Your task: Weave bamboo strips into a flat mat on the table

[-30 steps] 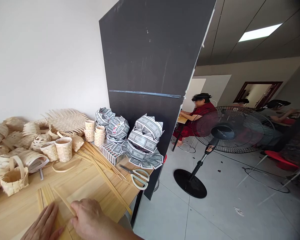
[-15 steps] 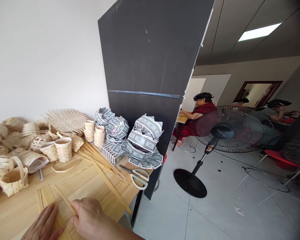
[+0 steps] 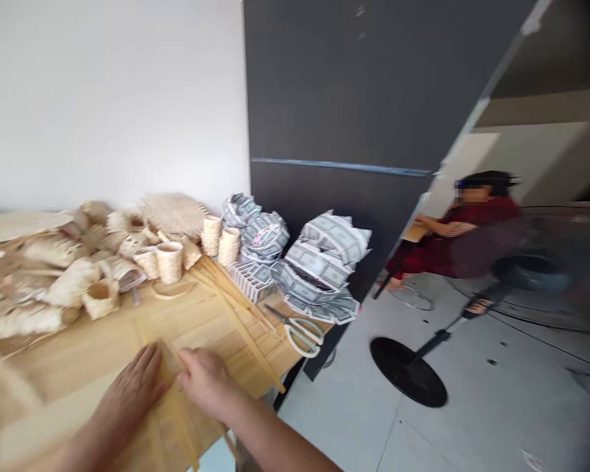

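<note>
My left hand [image 3: 132,388] lies flat near the table's front edge, its fingers stretched over pale yellow wooden strips [image 3: 177,416]. Close beside it on the right, my right hand [image 3: 205,381] is closed on one end of a thin wooden strip [image 3: 170,354], which slants up and left towards the left fingertips. Motion blurs the strips, so how they cross under my hands cannot be made out. More loose strips [image 3: 240,321] lie in a bundle just beyond my right hand. Scissors [image 3: 302,334] with pale handles rest at the table's right edge.
Small woven baskets [image 3: 101,298] and cups [image 3: 169,262] crowd the back left of the wooden table [image 3: 78,367]. Folded-card bowls [image 3: 324,255] stand against a dark partition [image 3: 344,85]. Right of the table are a standing fan [image 3: 408,370] and a seated person [image 3: 476,223].
The view has swung left and blurred, so the scene appears further right. My left hand still lies on the strips, and my right hand still grips a strip beside it.
</note>
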Available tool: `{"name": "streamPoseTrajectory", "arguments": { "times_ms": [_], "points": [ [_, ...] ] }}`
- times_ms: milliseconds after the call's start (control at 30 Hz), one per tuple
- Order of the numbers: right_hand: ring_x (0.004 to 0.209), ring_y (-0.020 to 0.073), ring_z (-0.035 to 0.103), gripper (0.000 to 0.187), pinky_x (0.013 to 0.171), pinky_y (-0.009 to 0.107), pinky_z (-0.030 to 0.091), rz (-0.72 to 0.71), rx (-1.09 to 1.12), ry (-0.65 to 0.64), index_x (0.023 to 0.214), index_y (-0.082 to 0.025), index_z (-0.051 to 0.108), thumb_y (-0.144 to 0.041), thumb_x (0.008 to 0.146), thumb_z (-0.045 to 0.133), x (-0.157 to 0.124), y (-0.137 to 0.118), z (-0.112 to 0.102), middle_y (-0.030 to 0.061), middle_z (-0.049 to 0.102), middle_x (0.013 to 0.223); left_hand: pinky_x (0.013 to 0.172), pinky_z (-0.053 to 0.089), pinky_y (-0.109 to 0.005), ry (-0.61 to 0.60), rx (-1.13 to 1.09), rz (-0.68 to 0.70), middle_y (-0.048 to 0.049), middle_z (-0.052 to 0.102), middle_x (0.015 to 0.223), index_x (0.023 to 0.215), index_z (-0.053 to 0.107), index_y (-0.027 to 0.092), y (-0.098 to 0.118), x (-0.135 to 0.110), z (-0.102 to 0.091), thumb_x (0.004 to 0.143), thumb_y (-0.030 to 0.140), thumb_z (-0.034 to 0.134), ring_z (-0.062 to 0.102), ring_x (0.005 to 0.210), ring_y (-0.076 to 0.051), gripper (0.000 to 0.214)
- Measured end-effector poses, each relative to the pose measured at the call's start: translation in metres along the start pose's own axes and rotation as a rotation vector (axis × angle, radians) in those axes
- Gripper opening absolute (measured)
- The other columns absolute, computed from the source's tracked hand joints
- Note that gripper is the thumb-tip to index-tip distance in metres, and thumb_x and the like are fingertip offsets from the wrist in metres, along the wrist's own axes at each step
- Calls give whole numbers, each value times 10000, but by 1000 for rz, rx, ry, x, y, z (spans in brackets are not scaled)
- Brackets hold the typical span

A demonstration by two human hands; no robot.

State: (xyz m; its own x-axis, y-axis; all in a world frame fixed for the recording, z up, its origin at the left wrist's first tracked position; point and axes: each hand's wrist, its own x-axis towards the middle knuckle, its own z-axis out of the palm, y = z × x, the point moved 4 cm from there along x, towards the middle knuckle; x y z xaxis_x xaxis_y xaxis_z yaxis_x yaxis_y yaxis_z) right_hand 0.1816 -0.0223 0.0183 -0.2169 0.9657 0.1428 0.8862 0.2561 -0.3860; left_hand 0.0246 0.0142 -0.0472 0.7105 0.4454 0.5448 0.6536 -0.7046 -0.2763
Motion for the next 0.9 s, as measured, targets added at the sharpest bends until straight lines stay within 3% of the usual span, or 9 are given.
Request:
{"name": "streamPoseTrajectory", "arguments": {
  "times_ms": [67, 167, 367, 633, 900],
  "points": [
    [815, 182, 603, 199, 661, 239, 419, -25, 26, -34, 970, -191, 573, -193, 781, 509, -1, -1, 0, 48, 654, 878, 850, 496, -393, -75, 22, -104, -142, 593, 1149, 1092, 573, 158, 4, 7, -8, 855, 328, 414, 549, 1078, -259, 332],
    [860, 183, 584, 194, 700, 250, 399, -40, 43, -85, 977, -175, 562, -150, 808, 468, 2, 0, 5, 66, 640, 901, 893, 475, -379, -230, -46, -214, -190, 564, 1172, 1161, 496, 64, 7, 18, -15, 855, 483, 377, 521, 1115, -272, 532],
    [852, 202, 582, 222, 697, 265, 387, 19, -15, -132, 1028, -158, 550, -150, 811, 501, 7, 2, 14, 85, 630, 903, 975, 405, -379, -420, -122, -304, -227, 480, 1259, 1186, 461, 3, 11, 25, -26, 836, 478, 431, 433, 1198, -299, 591],
    [820, 209, 591, 275, 672, 268, 399, 29, -96, -133, 1099, -147, 534, -171, 832, 476, 19, -3, 20, 90, 618, 904, 970, 401, -396, -434, -91, -306, -194, 468, 1287, 1202, 455, 51, 11, 22, -19, 830, 510, 421, 422, 1206, -304, 592],
    [797, 190, 591, 221, 666, 262, 409, -24, -137, -132, 1029, -148, 566, -155, 839, 453, 33, -10, 33, 84, 606, 920, 974, 391, -395, -446, -100, -293, -186, 442, 1313, 1225, 430, 77, 10, 20, -16, 821, 480, 465, 399, 1226, -294, 572]
  ]
}}
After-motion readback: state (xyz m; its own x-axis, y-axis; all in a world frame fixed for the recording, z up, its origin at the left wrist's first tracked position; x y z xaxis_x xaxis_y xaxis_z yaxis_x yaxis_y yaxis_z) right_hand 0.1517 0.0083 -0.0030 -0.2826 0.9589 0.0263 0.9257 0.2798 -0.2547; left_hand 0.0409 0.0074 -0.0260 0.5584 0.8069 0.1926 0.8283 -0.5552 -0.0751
